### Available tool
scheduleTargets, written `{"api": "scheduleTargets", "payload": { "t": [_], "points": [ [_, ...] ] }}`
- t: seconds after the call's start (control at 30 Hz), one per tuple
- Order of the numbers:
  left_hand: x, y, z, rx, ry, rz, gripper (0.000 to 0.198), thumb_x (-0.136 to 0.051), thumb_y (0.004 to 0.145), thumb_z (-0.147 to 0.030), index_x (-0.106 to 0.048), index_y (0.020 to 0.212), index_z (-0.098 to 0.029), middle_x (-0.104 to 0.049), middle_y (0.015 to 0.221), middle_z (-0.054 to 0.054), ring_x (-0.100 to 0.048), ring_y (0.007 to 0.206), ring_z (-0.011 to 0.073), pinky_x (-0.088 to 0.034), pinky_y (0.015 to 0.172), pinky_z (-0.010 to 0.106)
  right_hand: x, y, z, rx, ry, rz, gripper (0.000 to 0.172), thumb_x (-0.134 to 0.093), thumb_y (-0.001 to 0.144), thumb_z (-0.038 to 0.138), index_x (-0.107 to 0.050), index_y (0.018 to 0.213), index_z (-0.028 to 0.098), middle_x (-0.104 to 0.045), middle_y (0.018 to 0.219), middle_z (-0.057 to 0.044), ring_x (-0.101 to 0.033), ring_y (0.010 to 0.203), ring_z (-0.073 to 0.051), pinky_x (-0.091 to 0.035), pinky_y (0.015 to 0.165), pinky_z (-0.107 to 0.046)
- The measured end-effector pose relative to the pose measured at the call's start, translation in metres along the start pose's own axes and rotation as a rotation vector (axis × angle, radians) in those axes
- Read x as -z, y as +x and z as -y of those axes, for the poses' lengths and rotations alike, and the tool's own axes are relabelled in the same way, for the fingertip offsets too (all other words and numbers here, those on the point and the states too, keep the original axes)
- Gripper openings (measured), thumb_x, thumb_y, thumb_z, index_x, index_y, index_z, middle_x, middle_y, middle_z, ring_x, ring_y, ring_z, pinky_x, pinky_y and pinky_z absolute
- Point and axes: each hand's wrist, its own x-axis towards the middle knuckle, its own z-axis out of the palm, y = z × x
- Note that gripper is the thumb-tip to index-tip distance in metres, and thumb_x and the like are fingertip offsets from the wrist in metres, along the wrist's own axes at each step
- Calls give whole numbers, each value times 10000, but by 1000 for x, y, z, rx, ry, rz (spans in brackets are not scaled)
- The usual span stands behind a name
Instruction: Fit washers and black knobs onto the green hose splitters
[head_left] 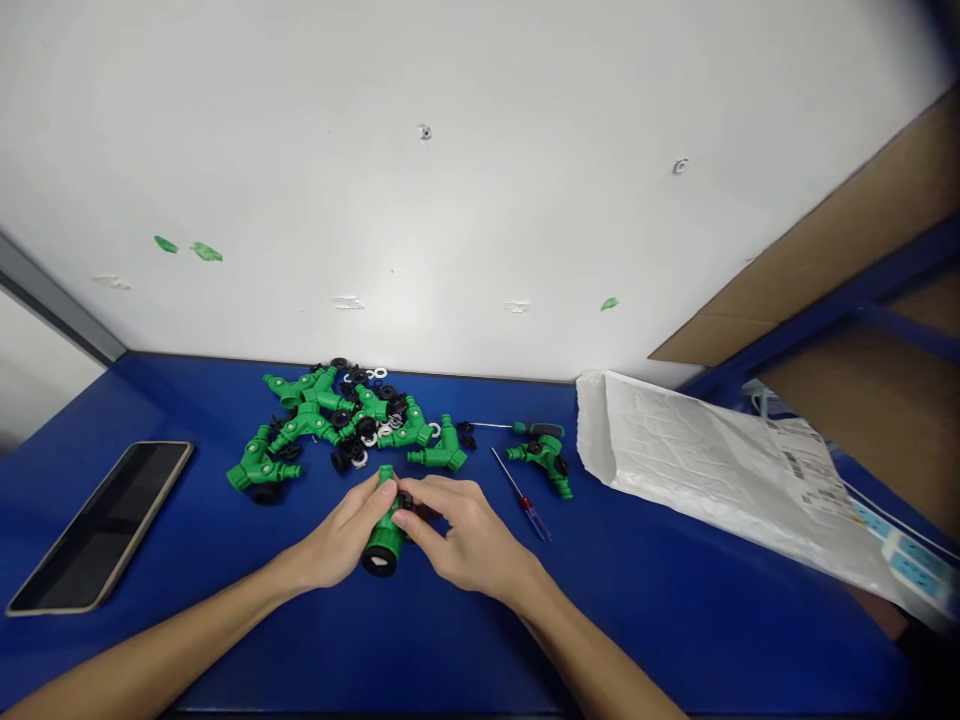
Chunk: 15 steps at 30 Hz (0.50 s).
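Close to the front middle of the table, my left hand grips a green plastic Y-shaped hose connector with a black ring on its near end. The fingers of my right hand close on a small black part at the connector's right side, most of it hidden by the fingers. Just beyond my hands lies a pile of similar green connectors, mixed with black knobs and rings and white washers. A red-handled screwdriver rests to the right of my right hand.
A screwdriver with a black and green handle lies behind another green connector. At the far left is a phone. A white plastic mailing bag covers the right side of the blue table. A white wall stands behind.
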Motion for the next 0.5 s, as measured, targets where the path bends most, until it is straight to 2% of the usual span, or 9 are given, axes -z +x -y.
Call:
{"api": "scheduleTargets", "payload": {
  "t": [0.13,0.2,0.33,0.5],
  "points": [
    [0,-1,-1,23,-12,-52,407,-425,914,-536,-585,873,-164,-573,772,4,-524,705,160,-463,662,280,0,0,-2,-17,42,-63,186,-564,921,292,-620,1054,174,-624,716,-15,-559,630,-146,-450,625,-253],
    [1,-1,-2,38,-6,-67,410,-434,906,-545,-594,875,-169,-570,707,-7,-534,676,166,-460,646,284,4,1,-3,0,-6,-10,220,-601,902,327,-598,1063,177,-629,758,-17,-573,663,-150,-456,642,-250],
    [4,-2,-5,76,5,0,409,-453,892,-548,-617,852,-176,-584,654,-1,-565,688,192,-456,642,293,15,1,-6,87,-162,176,191,-558,934,315,-577,1052,167,-654,813,-36,-602,706,-167,-440,643,-254],
    [2,-4,-9,46,35,100,394,-427,915,-519,-596,779,-191,-567,634,-5,-546,721,187,-449,671,278,17,1,-9,158,-181,203,223,-580,918,371,-595,992,161,-666,791,-44,-614,684,-178,-446,651,-270]
  ]
}}
